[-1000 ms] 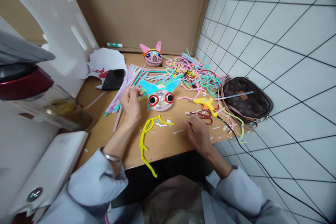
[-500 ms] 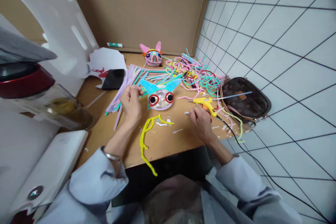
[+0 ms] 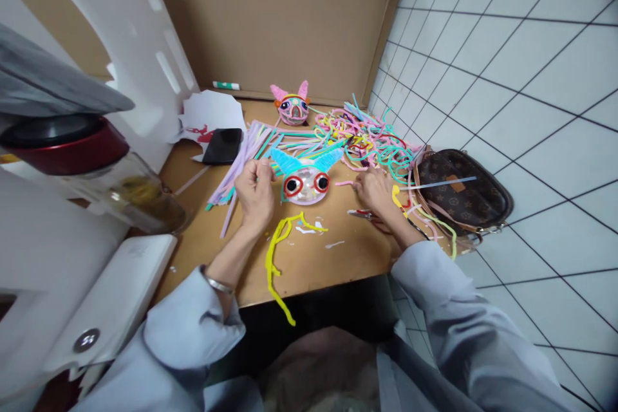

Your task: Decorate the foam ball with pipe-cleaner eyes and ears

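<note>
My left hand (image 3: 255, 193) is closed in a pinch on the left blue ear of a round mask (image 3: 306, 185) with red-ringed eyes, which lies on the wooden table (image 3: 338, 257). My right hand (image 3: 374, 190) lies curled over the yellow glue gun (image 3: 396, 197), most of which is hidden. Its fingertips touch the end of a pink pipe cleaner (image 3: 344, 183). What it grips, if anything, is hidden. A bent yellow pipe cleaner (image 3: 273, 257) lies in front of the mask.
A finished pink mask (image 3: 292, 106) stands at the back. A tangle of pipe cleaners (image 3: 371, 135) lies behind my right hand, lilac ones (image 3: 241, 161) to the left. Also here: red scissors (image 3: 367, 214), black phone (image 3: 223, 145), brown handbag (image 3: 458, 193), red-lidded jar (image 3: 62, 148).
My right hand has moved from the table's front edge forward and right, over the scissors onto the glue gun. My left hand has stayed on the mask's ear. The view shifted slightly.
</note>
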`<move>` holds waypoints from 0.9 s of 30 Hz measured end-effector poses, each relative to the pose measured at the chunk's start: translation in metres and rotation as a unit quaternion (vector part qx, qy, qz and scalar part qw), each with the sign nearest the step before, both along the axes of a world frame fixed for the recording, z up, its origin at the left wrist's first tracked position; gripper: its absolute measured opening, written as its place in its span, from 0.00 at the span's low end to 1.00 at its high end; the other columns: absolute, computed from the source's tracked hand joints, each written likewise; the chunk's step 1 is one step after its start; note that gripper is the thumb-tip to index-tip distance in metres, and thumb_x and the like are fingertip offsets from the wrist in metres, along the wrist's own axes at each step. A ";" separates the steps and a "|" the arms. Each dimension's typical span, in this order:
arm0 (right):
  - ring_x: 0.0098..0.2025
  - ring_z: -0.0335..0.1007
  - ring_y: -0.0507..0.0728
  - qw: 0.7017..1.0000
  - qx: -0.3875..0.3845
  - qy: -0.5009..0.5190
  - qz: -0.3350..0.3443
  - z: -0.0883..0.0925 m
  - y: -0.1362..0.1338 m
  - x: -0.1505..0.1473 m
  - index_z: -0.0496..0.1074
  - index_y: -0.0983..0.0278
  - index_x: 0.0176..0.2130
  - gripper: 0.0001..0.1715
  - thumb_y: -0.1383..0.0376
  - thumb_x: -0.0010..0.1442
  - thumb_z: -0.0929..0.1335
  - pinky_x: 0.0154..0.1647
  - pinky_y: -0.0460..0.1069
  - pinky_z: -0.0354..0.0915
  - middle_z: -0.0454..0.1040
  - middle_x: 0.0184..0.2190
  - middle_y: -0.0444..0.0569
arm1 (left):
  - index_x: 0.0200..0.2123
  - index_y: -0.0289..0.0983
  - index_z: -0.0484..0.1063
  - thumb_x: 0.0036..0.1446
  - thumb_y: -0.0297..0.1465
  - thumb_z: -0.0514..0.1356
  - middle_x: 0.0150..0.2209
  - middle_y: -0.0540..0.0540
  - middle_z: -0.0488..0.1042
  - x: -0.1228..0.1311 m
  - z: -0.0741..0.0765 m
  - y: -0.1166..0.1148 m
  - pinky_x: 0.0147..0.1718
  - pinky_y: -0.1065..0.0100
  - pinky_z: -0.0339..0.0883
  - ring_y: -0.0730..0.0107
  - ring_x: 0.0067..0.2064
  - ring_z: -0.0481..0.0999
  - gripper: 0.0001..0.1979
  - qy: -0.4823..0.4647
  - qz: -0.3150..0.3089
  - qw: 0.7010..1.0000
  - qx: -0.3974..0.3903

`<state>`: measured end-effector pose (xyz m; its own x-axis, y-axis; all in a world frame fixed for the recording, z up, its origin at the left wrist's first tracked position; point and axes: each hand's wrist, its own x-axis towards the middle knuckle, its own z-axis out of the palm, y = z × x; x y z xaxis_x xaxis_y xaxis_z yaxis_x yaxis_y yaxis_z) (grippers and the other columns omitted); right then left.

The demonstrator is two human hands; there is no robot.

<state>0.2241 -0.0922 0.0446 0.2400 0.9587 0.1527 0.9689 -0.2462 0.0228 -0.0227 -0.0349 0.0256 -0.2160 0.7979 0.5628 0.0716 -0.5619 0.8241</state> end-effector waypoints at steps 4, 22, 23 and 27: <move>0.48 0.72 0.65 0.998 0.049 0.037 0.007 -0.016 0.010 0.005 0.80 0.67 0.33 0.12 0.68 0.62 0.66 0.55 0.59 0.58 0.80 0.41 0.62 | 0.21 0.39 0.63 0.66 0.37 0.55 0.20 0.53 0.64 0.000 0.002 0.000 0.29 0.70 0.60 0.73 0.25 0.63 0.20 -0.010 0.005 1.000 -0.007; 0.24 0.67 0.52 0.692 0.482 0.533 0.068 0.018 -0.011 0.002 0.66 0.59 0.33 0.19 0.48 0.57 0.70 0.28 0.48 0.67 0.71 0.26 0.40 | 0.32 0.39 0.70 0.64 0.42 0.57 0.29 0.50 0.72 0.002 -0.004 0.003 0.35 0.70 0.67 0.71 0.31 0.72 0.14 -0.004 0.010 1.000 0.016; 0.24 0.66 0.51 0.680 0.492 0.541 0.058 0.019 -0.015 0.001 0.66 0.60 0.33 0.20 0.47 0.56 0.71 0.27 0.47 0.66 0.70 0.26 0.39 | 0.32 0.39 0.69 0.64 0.42 0.57 0.29 0.50 0.72 0.001 -0.004 0.003 0.35 0.70 0.68 0.71 0.31 0.72 0.14 -0.004 0.008 1.000 0.010; 0.23 0.65 0.48 0.658 0.537 0.526 0.042 0.023 -0.035 -0.003 0.66 0.60 0.34 0.19 0.49 0.57 0.71 0.25 0.45 0.67 0.70 0.26 0.38 | 0.29 0.40 0.66 0.66 0.43 0.55 0.28 0.51 0.71 0.001 -0.002 -0.001 0.35 0.69 0.67 0.71 0.31 0.71 0.17 0.008 -0.008 1.000 -0.002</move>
<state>0.2211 -0.1276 0.0681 0.7079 0.4495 0.5448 0.3207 0.4827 -0.8150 -0.0220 -0.0358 0.0233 -0.1937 0.8033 0.5631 0.0749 -0.5602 0.8250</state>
